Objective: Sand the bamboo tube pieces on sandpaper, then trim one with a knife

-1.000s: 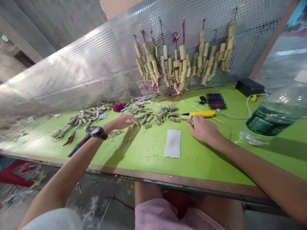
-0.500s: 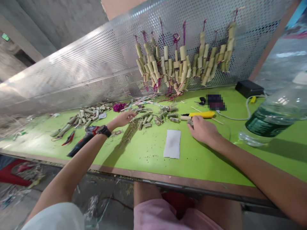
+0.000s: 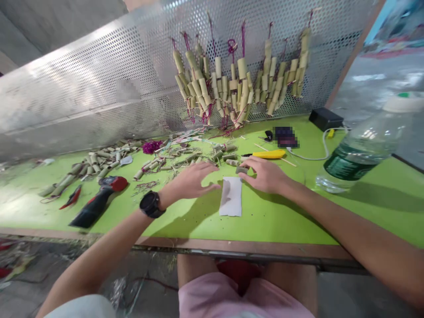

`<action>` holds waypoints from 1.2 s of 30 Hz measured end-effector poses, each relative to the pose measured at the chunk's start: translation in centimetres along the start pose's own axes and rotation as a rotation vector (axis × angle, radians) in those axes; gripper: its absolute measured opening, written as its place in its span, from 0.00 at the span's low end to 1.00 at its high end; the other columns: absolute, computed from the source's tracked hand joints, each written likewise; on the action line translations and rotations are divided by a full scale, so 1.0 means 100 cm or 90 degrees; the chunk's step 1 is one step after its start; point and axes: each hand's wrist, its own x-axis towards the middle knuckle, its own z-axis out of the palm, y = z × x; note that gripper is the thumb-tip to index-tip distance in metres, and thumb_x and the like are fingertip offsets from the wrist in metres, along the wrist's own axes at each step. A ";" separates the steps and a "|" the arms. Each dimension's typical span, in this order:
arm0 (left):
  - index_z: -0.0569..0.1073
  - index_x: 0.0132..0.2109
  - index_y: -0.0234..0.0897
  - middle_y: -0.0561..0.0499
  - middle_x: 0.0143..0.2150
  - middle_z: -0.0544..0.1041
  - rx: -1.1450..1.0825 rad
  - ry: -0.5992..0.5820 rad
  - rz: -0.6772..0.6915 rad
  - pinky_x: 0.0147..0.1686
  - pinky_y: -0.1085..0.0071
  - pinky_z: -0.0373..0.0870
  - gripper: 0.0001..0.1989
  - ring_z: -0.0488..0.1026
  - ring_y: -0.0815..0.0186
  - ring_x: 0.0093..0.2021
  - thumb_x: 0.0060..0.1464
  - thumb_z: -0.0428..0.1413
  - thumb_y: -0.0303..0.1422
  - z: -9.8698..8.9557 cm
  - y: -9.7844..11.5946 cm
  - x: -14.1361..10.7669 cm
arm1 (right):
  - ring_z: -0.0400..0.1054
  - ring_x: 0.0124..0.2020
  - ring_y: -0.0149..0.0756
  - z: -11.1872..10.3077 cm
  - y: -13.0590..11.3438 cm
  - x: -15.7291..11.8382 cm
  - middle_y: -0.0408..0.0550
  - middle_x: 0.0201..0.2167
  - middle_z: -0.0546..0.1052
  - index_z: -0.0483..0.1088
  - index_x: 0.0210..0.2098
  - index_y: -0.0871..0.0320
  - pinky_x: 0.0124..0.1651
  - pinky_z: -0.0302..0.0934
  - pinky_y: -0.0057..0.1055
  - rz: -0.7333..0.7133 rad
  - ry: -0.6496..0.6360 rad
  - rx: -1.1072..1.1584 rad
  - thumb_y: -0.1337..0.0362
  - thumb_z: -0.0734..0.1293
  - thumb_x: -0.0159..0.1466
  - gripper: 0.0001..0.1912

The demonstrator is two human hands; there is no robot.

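Note:
My right hand (image 3: 266, 175) rests on the green table with its thumb and fingers closed on a short bamboo piece (image 3: 241, 170). My left hand (image 3: 194, 180), with a black watch (image 3: 151, 204) at the wrist, hovers over the table with fingers and thumb apart and nothing between them. Between the two hands lies a white slip of paper (image 3: 231, 203), partly shaded. A yellow utility knife (image 3: 270, 154) lies just behind my right hand. More cut bamboo pieces (image 3: 222, 155) are scattered beyond my hands.
Strings of bamboo pieces (image 3: 244, 90) hang on the perforated metal panel (image 3: 149, 62). A red-and-black power tool (image 3: 99, 201) and red-handled cutters (image 3: 71, 198) lie at left, before a bamboo heap (image 3: 94, 161). A large water bottle (image 3: 351, 161) stands at right, near a black box (image 3: 326, 118).
My left hand has drawn back from the bamboo scraps toward the paper, its fingers spreading. My right hand has shifted left with the bamboo piece, nearer the paper. The view has turned slightly right.

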 end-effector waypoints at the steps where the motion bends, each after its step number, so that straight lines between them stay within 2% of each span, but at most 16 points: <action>1: 0.70 0.71 0.34 0.36 0.70 0.74 -0.004 -0.012 0.018 0.67 0.45 0.69 0.39 0.71 0.46 0.68 0.70 0.48 0.61 0.005 0.010 0.006 | 0.76 0.39 0.45 0.001 0.001 0.000 0.60 0.62 0.78 0.79 0.57 0.57 0.38 0.68 0.40 -0.025 -0.019 0.019 0.48 0.65 0.73 0.23; 3: 0.69 0.72 0.34 0.35 0.72 0.72 -0.011 -0.026 0.043 0.70 0.41 0.65 0.44 0.70 0.44 0.70 0.67 0.49 0.65 0.016 0.022 0.016 | 0.77 0.47 0.49 0.003 0.002 -0.001 0.60 0.61 0.79 0.79 0.58 0.56 0.44 0.71 0.43 -0.063 -0.056 0.049 0.47 0.65 0.73 0.25; 5: 0.71 0.70 0.34 0.35 0.71 0.73 -0.024 -0.028 0.056 0.70 0.42 0.64 0.47 0.70 0.43 0.69 0.62 0.52 0.68 0.027 0.024 0.021 | 0.77 0.52 0.52 0.005 0.004 -0.001 0.58 0.57 0.81 0.80 0.58 0.55 0.48 0.71 0.45 -0.093 -0.075 0.069 0.47 0.66 0.73 0.24; 9: 0.72 0.70 0.34 0.35 0.71 0.73 -0.053 -0.021 0.026 0.71 0.42 0.62 0.49 0.70 0.42 0.70 0.60 0.53 0.69 0.043 0.020 0.019 | 0.77 0.52 0.50 0.009 0.006 -0.002 0.56 0.54 0.82 0.82 0.57 0.52 0.51 0.71 0.45 -0.139 -0.075 0.074 0.49 0.69 0.73 0.20; 15: 0.71 0.70 0.32 0.33 0.72 0.71 -0.050 0.018 -0.006 0.72 0.38 0.54 0.49 0.65 0.37 0.72 0.59 0.55 0.69 0.051 0.021 0.008 | 0.76 0.53 0.51 0.014 0.006 -0.004 0.56 0.54 0.81 0.83 0.56 0.52 0.55 0.70 0.48 -0.153 -0.071 0.070 0.53 0.69 0.72 0.18; 18: 0.71 0.69 0.35 0.34 0.71 0.72 -0.081 0.055 0.002 0.70 0.38 0.58 0.46 0.67 0.38 0.70 0.60 0.56 0.67 0.056 0.022 0.008 | 0.76 0.53 0.52 0.012 0.003 -0.005 0.56 0.53 0.81 0.82 0.55 0.51 0.55 0.70 0.48 -0.134 -0.066 0.072 0.53 0.69 0.72 0.17; 21: 0.74 0.66 0.40 0.38 0.65 0.78 -0.137 0.109 0.018 0.63 0.42 0.66 0.38 0.73 0.42 0.64 0.61 0.59 0.63 0.060 0.022 0.009 | 0.76 0.51 0.51 0.008 -0.005 -0.007 0.55 0.51 0.82 0.82 0.55 0.52 0.53 0.70 0.47 -0.089 -0.067 0.102 0.48 0.68 0.73 0.20; 25: 0.75 0.60 0.41 0.42 0.52 0.84 -0.249 0.235 0.043 0.50 0.55 0.76 0.25 0.80 0.54 0.50 0.69 0.58 0.54 0.061 0.022 0.011 | 0.75 0.41 0.43 0.005 -0.019 -0.011 0.54 0.46 0.83 0.80 0.54 0.55 0.39 0.68 0.37 -0.021 -0.086 0.284 0.41 0.62 0.75 0.27; 28: 0.77 0.55 0.40 0.45 0.47 0.84 -0.301 0.330 0.083 0.43 0.62 0.77 0.18 0.81 0.59 0.45 0.72 0.57 0.48 0.060 0.023 0.011 | 0.69 0.33 0.37 0.007 -0.030 -0.015 0.49 0.35 0.79 0.78 0.43 0.55 0.32 0.62 0.32 0.012 -0.107 0.411 0.36 0.59 0.75 0.31; 31: 0.77 0.50 0.39 0.46 0.44 0.84 -0.326 0.383 0.114 0.43 0.63 0.77 0.14 0.80 0.60 0.44 0.73 0.57 0.45 0.058 0.027 0.011 | 0.61 0.27 0.33 0.009 -0.036 -0.018 0.43 0.28 0.69 0.72 0.33 0.55 0.29 0.54 0.31 0.025 -0.105 0.466 0.34 0.58 0.74 0.32; 36: 0.77 0.47 0.40 0.48 0.42 0.83 -0.402 0.417 0.129 0.41 0.66 0.75 0.09 0.79 0.63 0.43 0.74 0.56 0.40 0.055 0.035 0.011 | 0.56 0.26 0.32 0.011 -0.039 -0.019 0.40 0.25 0.63 0.69 0.32 0.54 0.27 0.50 0.31 0.023 -0.100 0.495 0.33 0.58 0.74 0.32</action>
